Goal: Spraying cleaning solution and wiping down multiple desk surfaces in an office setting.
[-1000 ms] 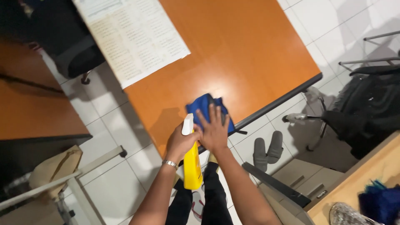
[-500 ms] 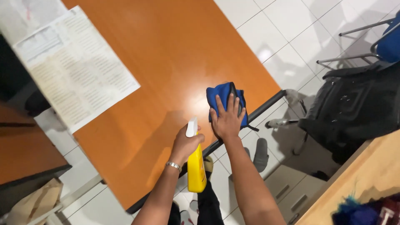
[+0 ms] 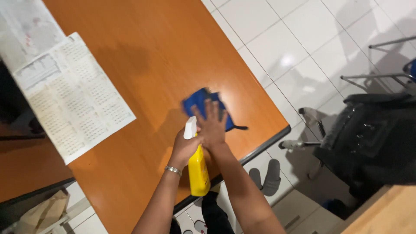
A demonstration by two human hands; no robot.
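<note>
Head view, looking down: the right hand (image 3: pixel 213 125) lies flat on the blue cloth (image 3: pixel 203 104), fingers spread and pressing it onto the orange table (image 3: pixel 143 56) near the middle of the frame, just in from the table's right-hand edge. The left hand (image 3: pixel 184 149) is clenched round the neck of the yellow spray bottle (image 3: pixel 198 171), white nozzle up and beside the right wrist, bottle body hanging down toward the lower centre; a metal bracelet (image 3: pixel 173 170) sits on that wrist. Wiping looks to be the step in hand, cloth flat on the wood under the palm. By my reading, the next move calls for steady downward pressure and a sweep that keeps the cloth clear of the printed sheets (image 3: pixel 71 99) lying at the upper left, well apart from it. Off the table, white floor tiles fill the upper right, a black chair (image 3: pixel 368 143) stands at the right, and grey sandals (image 3: pixel 266 177) rest on the floor just below the table edge.
</note>
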